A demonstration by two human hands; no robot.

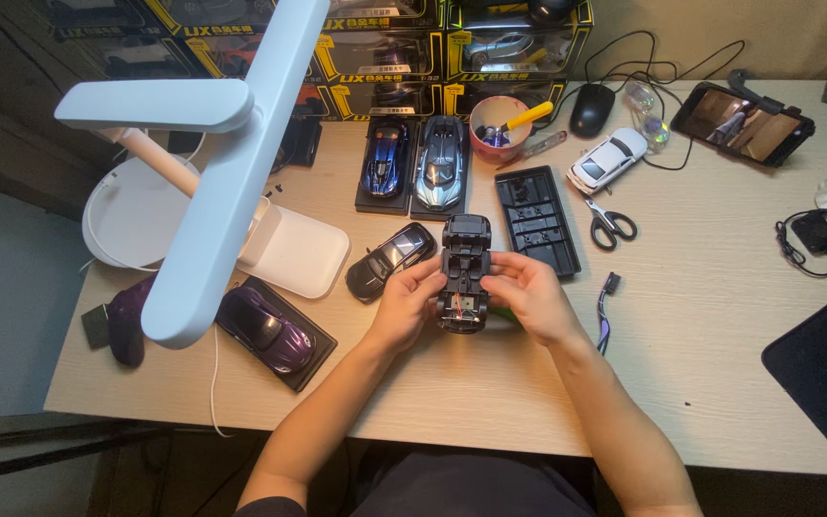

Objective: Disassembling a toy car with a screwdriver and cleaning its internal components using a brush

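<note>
Both hands meet near the middle of the frame, over a pale wooden desk (701, 316). The left hand (404, 306) and the right hand (528, 295) are wrapped around a black toy car chassis (465, 273), one on each side. The fingers are curled and pinch its edges. The chassis is upside down, and small wires show at its near end.

Just left of the left hand lies a black toy car (390, 260). Farther left, a purple toy car (268, 327) sits on a black base. Above the hands, a blue toy car (385, 158) and a silver-blue toy car (440, 163) stand side by side. A black plastic tray (536, 220) lies beside them, then scissors (610, 222) and a white toy car (607, 159). A white desk lamp (232, 163) fills the upper left.
</note>
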